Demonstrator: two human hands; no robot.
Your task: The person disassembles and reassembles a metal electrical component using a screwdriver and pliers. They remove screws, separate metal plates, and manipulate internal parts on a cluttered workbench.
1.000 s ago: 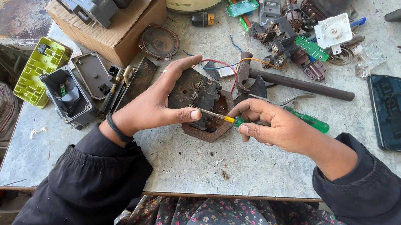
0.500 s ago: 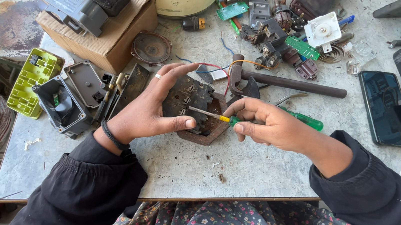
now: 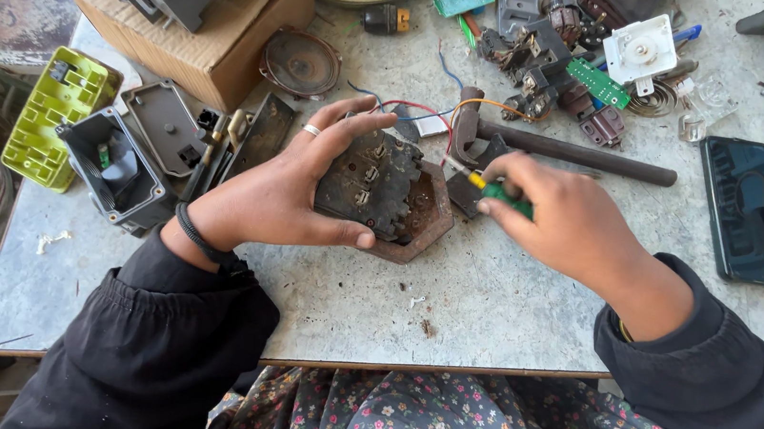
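Screwdriver in right hand, tip seemingly up-left.

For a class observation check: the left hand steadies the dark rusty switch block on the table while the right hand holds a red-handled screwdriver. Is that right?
Not quite. The head view shows the screwdriver in the right hand has a green handle, not red. The left hand does steady the switch block.

Pretty beat-up grey table, scratched all over. A hammer, black phone, cardboard box and circuit boards sit on it.
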